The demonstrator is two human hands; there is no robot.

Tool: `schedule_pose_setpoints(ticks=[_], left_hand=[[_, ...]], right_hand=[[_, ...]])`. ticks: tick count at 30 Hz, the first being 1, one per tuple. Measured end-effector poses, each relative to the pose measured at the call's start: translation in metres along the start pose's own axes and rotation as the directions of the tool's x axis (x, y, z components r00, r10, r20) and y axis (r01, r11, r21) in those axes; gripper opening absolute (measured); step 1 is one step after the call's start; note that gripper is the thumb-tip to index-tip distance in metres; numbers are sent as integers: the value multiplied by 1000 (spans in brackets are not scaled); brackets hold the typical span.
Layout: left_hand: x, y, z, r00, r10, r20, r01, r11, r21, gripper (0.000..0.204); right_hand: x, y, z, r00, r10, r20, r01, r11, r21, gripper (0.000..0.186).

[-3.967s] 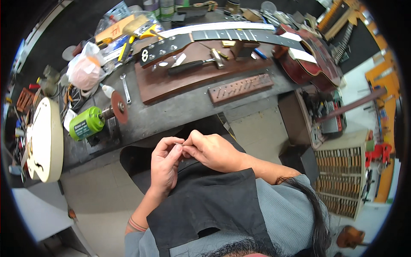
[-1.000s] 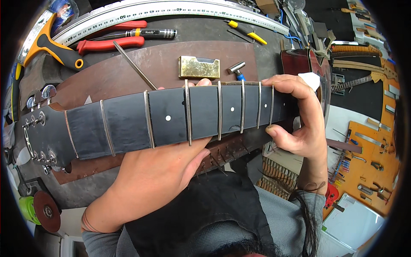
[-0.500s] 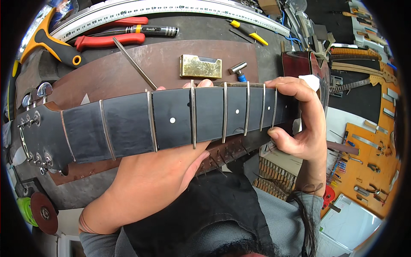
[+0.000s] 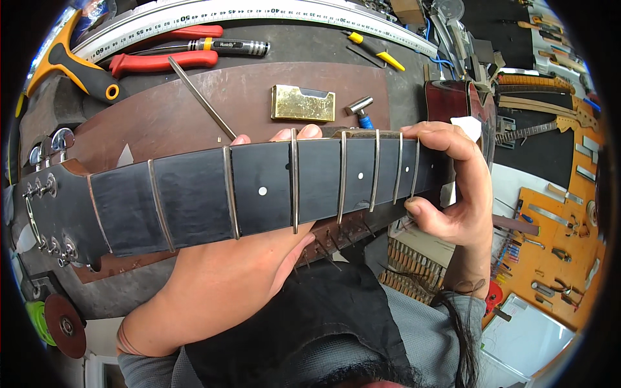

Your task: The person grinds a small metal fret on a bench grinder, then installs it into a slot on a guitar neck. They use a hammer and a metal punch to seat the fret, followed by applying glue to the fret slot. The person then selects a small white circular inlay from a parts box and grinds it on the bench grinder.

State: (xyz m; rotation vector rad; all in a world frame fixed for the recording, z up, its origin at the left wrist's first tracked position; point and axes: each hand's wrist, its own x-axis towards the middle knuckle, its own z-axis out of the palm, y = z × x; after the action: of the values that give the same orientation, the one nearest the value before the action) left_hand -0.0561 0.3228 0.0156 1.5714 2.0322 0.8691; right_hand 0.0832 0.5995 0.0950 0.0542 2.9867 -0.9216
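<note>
A dark guitar neck (image 4: 193, 197) lies across the middle of the view, with silver tuners (image 4: 44, 186) at its left, white dot inlays and several metal frets. My left hand (image 4: 229, 281) is wrapped round it from below, fingertips showing along the far edge. At the right, the index finger and thumb of my right hand (image 4: 456, 187) span the neck, gripping at the two ends of a thin fret (image 4: 414, 171). Beyond the neck are a brass block (image 4: 303, 102), a small hammer (image 4: 361, 107) and a metal rod (image 4: 202, 97). A wooden block with upright pins (image 4: 330, 240) shows below it.
A brown board (image 4: 139, 107) lies on the dark bench, with red-handled pliers (image 4: 162, 63), a long steel ruler (image 4: 310, 19) and a yellow-handled tool (image 4: 388, 59). A red guitar body (image 4: 446, 100) is at right, a grinding wheel (image 4: 65, 326) lower left, a tool board (image 4: 550, 258) far right.
Four seconds ago my hands were together above my lap; now they grip the neck, seen closer. Over the last second neck and hands have shifted slightly down in the picture, keeping their grip.
</note>
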Motion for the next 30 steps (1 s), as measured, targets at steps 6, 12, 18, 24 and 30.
schedule_pose_setpoints(ticks=[6,12,18,24,30], left_hand=[[0,1,2,999,-32,-34,29,997,-67,57],[-2,3,2,998,-59,-30,57,997,-49,55],[-1,1,2,998,-44,-45,41,997,-65,57],[-2,0,2,998,-51,-33,49,996,-69,60],[-1,2,-1,998,-66,-17,65,997,-34,60]], right_hand=[[-1,-1,1,1000,28,4,-28,999,-19,68],[-1,3,1,1000,-2,0,2,1000,-3,70],[-4,10,7,999,14,-44,-12,999,44,70],[-5,15,11,998,13,-57,-12,1000,21,72],[-10,18,13,996,31,-79,-32,999,-12,74]])
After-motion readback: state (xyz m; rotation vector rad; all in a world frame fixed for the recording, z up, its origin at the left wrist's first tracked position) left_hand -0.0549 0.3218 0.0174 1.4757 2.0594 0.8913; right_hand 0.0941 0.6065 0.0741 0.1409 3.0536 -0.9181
